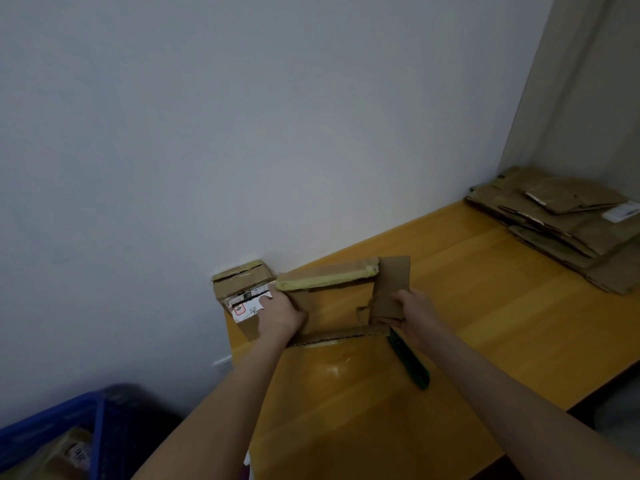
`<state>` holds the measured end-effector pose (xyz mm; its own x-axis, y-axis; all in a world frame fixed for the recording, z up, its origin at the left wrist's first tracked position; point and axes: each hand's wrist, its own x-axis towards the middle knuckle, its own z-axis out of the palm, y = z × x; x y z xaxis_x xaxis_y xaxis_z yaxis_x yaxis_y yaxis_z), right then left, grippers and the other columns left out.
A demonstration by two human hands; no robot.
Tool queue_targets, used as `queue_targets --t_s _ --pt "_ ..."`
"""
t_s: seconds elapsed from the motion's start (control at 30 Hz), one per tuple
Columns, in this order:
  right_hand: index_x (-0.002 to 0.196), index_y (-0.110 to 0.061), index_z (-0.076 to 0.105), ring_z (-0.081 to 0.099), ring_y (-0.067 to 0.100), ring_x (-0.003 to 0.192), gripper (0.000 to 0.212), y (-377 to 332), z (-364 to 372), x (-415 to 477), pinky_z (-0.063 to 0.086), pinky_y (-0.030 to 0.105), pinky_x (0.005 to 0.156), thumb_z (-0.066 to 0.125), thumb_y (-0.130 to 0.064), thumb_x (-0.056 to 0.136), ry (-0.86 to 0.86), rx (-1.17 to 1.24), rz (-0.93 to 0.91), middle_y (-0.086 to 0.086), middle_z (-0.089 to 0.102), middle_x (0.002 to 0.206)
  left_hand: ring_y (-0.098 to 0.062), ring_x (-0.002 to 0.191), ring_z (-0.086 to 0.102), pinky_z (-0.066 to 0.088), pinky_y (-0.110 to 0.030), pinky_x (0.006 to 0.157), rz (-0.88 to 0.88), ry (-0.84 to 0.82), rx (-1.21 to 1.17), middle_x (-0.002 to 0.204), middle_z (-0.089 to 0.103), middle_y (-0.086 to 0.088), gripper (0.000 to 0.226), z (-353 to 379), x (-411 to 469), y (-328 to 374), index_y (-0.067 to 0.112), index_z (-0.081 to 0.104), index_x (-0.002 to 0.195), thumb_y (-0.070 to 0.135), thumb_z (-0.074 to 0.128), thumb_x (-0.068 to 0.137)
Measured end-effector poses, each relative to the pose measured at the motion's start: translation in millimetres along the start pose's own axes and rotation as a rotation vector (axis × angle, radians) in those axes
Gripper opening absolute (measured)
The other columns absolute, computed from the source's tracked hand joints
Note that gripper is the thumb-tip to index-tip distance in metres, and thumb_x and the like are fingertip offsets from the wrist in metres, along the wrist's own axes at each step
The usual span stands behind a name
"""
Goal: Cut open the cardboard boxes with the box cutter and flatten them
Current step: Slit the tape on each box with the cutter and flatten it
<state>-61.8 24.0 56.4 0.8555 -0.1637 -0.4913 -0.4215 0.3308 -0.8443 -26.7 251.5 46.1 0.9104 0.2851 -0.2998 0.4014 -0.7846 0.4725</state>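
Flattening time: left hand point(280, 315) grips the cardboard box point(325, 277), right hand point(414, 308) pinches its flap point(393, 278); press down evenly, away from the box cutter point(410, 362).

Left hand point(282, 315), right hand point(414, 308) holding cardboard box point(325, 278), box cutter point(410, 362) alongside

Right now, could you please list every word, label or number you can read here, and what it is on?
No text reads clearly.
Shipping label on the cardboard box by the left hand: print and a red-framed mark, blurred.
White label on the flattened cardboard stack: too small.
Sticker on the carton in the blue crate: blurred.
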Motion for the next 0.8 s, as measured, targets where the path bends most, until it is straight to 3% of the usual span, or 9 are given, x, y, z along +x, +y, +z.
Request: queue_targets --t_s 0.07,0.1,0.27,0.4,0.53,0.6,0.67,0.73,0.8 --pt "0.119 -0.002 0.046 0.055 0.026 0.09 0.019 -2 -5 1 0.053 0.035 0.066 0.04 -0.006 0.101 0.013 0.044 0.002 0.012 0.051 0.1 -0.035 0.116 0.053 0.049 -0.042 0.093 0.071 -0.003 -0.097 0.133 0.052 -0.019 0.065 -4 5 -5 0.009 0.032 0.144 0.022 0.062 0.089" --pt "0.119 -0.003 0.046 0.055 0.026 0.09 0.019 -3 -8 1 0.053 0.036 0.068 0.04 -0.006 0.101 0.013 0.062 0.006 0.012 0.05 0.099 -0.033 0.116 0.054 0.049 -0.041 0.093 0.086 -0.027 -0.169 0.133 0.054 -0.018 0.064 -6 7 -7 0.008 0.033 0.145 0.023 0.063 0.09" --pt "0.117 -0.003 0.046 0.055 0.027 0.091 0.018 -1 -1 0 0.054 0.037 0.069 0.041 -0.005 0.1 -0.023 0.096 0.025 0.013 0.05 0.1 -0.039 0.135 0.037 0.039 -0.051 0.107 -0.014 -0.093 -0.194 0.151 0.029 -0.019 0.121 -2 3 0 0.01 0.008 0.153 0.052 0.082 0.068" --pt "0.115 -0.002 0.046 0.055 0.031 0.096 0.017 -4 3 -3 0.054 0.038 0.068 0.04 -0.004 0.1 -0.074 0.151 0.025 0.015 0.05 0.102 -0.045 0.137 0.029 0.037 -0.055 0.107 -0.114 -0.04 -0.068 0.154 0.015 -0.023 0.13 0 -5 -4 0.015 -0.014 0.153 0.041 0.084 0.071" --pt "0.122 -0.002 0.045 0.054 0.034 0.103 0.022 -7 1 0 0.055 0.039 0.071 0.041 -0.004 0.1 -0.075 0.181 0.038 0.015 0.051 0.105 -0.041 0.12 0.048 0.048 -0.048 0.095 -0.032 -0.067 -0.103 0.142 0.031 -0.022 0.103 2 0 -12 0.016 0.004 0.153 0.025 0.076 0.081" --pt "0.121 -0.003 0.044 0.053 0.035 0.107 0.021 -8 -3 2 0.055 0.038 0.069 0.04 -0.004 0.1 -0.057 0.225 0.047 0.017 0.051 0.11 -0.031 0.105 0.057 0.053 -0.042 0.085 0.046 -0.169 -0.342 0.129 0.049 -0.018 0.074 -4 -1 -14 0.016 0.025 0.148 0.016 0.066 0.086" --pt "0.124 -0.004 0.042 0.051 0.036 0.109 0.023 -9 -8 6 0.052 0.04 0.075 0.04 -0.005 0.101 -0.017 0.304 0.061 0.02 0.048 0.12 -0.023 0.09 0.06 0.05 -0.037 0.076 -0.008 -0.274 -0.634 0.11 0.061 -0.013 0.05 -14 -5 -14 0.014 0.044 0.138 0.008 0.051 0.09" --pt "0.124 -0.005 0.042 0.05 0.036 0.11 0.023 -10 -13 10 0.049 0.042 0.083 0.04 -0.006 0.101 0.018 0.357 0.07 0.022 0.045 0.126 -0.02 0.066 0.061 0.048 -0.035 0.068 -0.142 -0.371 -0.944 0.083 0.063 -0.009 0.032 -24 -7 -18 0.008 0.057 0.116 0.008 0.041 0.088" --pt "0.121 -0.005 0.043 0.05 0.037 0.113 0.02 -9 -17 13 0.05 0.044 0.084 0.04 -0.007 0.102 0.028 0.39 0.087 0.022 0.045 0.13 -0.023 0.063 0.058 0.05 -0.035 0.063 -0.182 -0.501 -1.158 0.079 0.058 -0.008 0.025 -32 -8 -25 0.009 0.057 0.104 0.018 0.04 0.088"
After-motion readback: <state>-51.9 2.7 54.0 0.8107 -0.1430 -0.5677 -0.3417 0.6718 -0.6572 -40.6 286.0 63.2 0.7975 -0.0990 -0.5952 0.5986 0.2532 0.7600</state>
